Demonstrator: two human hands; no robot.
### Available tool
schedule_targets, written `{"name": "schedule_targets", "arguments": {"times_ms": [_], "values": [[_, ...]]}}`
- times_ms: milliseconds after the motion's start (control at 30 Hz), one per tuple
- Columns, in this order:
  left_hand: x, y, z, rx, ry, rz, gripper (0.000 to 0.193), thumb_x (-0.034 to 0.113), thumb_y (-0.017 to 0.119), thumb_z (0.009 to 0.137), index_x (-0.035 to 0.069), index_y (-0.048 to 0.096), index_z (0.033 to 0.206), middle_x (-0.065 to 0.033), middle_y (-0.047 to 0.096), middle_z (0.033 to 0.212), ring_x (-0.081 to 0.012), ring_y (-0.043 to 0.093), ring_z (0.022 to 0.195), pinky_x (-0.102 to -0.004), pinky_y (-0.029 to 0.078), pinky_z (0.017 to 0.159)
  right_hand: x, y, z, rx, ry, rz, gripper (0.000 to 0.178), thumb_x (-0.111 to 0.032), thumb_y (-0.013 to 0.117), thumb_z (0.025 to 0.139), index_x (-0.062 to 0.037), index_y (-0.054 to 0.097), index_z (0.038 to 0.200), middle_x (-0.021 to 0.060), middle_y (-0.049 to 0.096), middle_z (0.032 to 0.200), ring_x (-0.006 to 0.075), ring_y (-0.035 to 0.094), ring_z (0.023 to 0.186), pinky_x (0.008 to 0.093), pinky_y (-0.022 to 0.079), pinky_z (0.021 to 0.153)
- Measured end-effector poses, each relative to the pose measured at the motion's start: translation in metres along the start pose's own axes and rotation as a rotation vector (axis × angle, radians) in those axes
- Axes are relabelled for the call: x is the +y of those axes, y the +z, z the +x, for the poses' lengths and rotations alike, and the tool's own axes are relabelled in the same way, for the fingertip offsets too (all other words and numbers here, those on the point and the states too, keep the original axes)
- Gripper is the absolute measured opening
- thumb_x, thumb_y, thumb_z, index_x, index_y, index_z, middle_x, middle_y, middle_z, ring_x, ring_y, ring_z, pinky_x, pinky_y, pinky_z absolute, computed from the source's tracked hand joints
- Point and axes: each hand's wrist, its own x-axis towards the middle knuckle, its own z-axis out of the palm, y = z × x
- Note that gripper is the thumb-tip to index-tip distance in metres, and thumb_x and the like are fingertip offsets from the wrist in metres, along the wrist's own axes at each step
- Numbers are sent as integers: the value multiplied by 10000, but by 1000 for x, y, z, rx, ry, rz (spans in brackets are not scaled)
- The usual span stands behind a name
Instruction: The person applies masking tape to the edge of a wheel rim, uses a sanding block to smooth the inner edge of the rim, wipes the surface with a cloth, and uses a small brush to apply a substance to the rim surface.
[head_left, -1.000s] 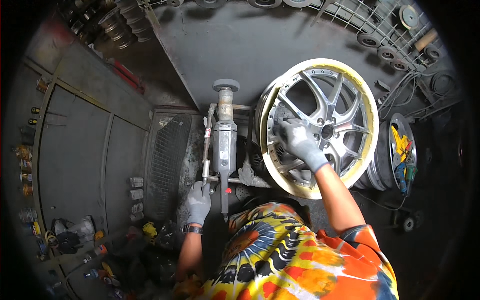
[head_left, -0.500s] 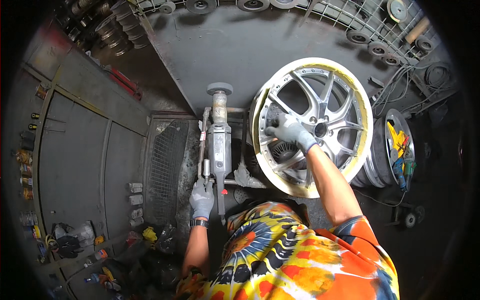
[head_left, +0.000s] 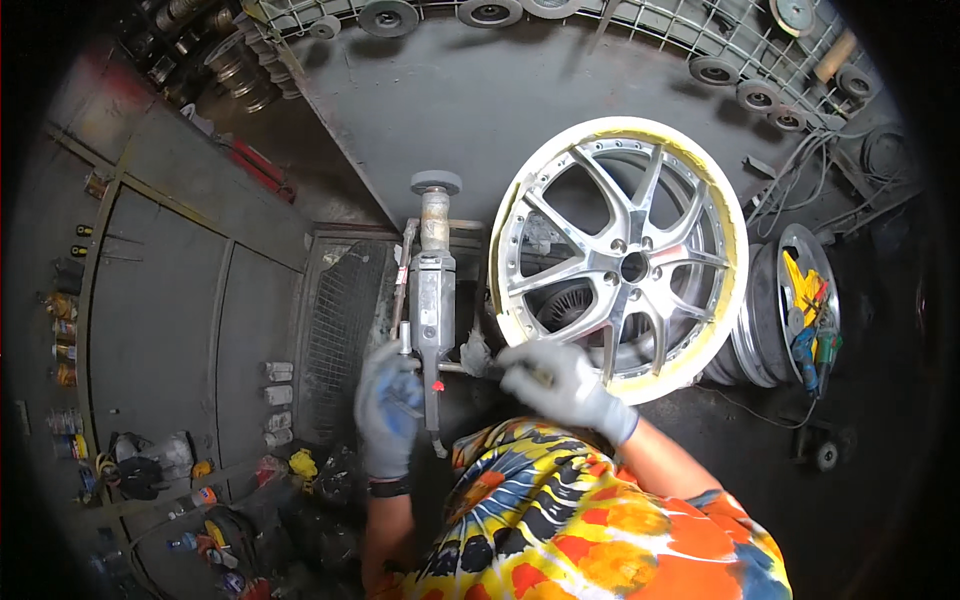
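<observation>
My left hand [head_left: 388,410], in a grey glove with blue on the palm side, is raised beside the lower end of a long grey power grinder [head_left: 433,300]. Its fingers are smeared by motion. The grinder lies on a metal frame with a round grey abrasive wheel [head_left: 436,182] at its far end. My right hand [head_left: 565,382], gloved in grey, is in front of the lower left rim of a silver multi-spoke alloy wheel [head_left: 600,262]. Its fingers are curled in, and whatever they may hold is hidden. Yellow tape edges the wheel's pale rim.
Another wheel rim [head_left: 757,320] stands at the right, with yellow, blue and green tools in it. Cables [head_left: 800,185] hang behind it. Abrasive discs [head_left: 490,12] line a wire rack at the back. A metal cabinet [head_left: 150,310] with cans beside it is on the left.
My right hand has left the wheel's spokes and come down toward my body. My left hand has lifted off the frame beside the grinder, and its palm has turned into view.
</observation>
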Motion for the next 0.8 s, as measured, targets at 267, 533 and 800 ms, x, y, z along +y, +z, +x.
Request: {"name": "schedule_targets", "arguments": {"times_ms": [267,533,800], "values": [[-39,168,-10,-324,21,346,402,173,414,1199,-74,585,1466,-183,605,1479,-246,600,1370,-406,458,1195,36,-23,-35,1,-235,-67,568,-125,816,943,-3,604,1456,205,724,1181,386,727,1110,454,586,964],[-46,228,-15,-288,-198,74,423,271,493,1193,-60,603,1433,-147,700,1321,-186,671,1226,-349,514,1096,40,-121,-55,-237,383,1006,320,-145,670,1073,47,698,1328,103,789,1036,135,723,768,267,574,727],[-72,261,-31,97,46,624,177,133,689,1089,-17,750,1162,-47,720,1098,-104,650,1007,-285,524,939,61,-121,-46,-266,349,845,236,-184,644,1107,15,742,1186,53,768,942,132,712,732,282,559,690]]}}
